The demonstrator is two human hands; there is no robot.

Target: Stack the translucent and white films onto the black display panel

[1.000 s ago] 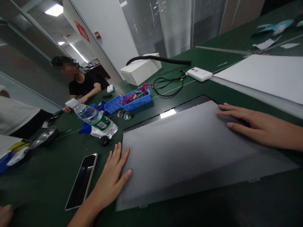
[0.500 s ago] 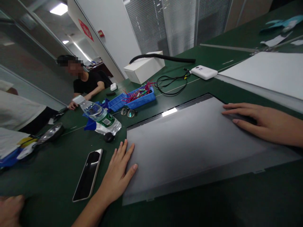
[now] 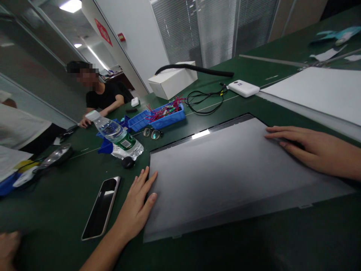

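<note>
A large grey translucent sheet (image 3: 225, 173) lies on a black-framed flat panel (image 3: 222, 124) on the green table. My left hand (image 3: 135, 209) rests flat at the sheet's left edge, fingers stretched out and the thumb on the sheet. My right hand (image 3: 310, 148) lies flat on the sheet's right edge, fingers extended. Neither hand holds anything.
A phone (image 3: 100, 212) lies left of my left hand. Behind it are a tilted water bottle (image 3: 117, 137), glasses (image 3: 151, 133), a blue bin of wired parts (image 3: 160, 114), a white box (image 3: 172, 81), a black cable (image 3: 204, 99) and a white sheet (image 3: 318, 92). A person in black sits far left. Another hand (image 3: 7, 244) shows at bottom left.
Both hands stay flat on the sheet's edges. The view has shifted slightly. My left thumb has drawn a little closer to the fingers.
</note>
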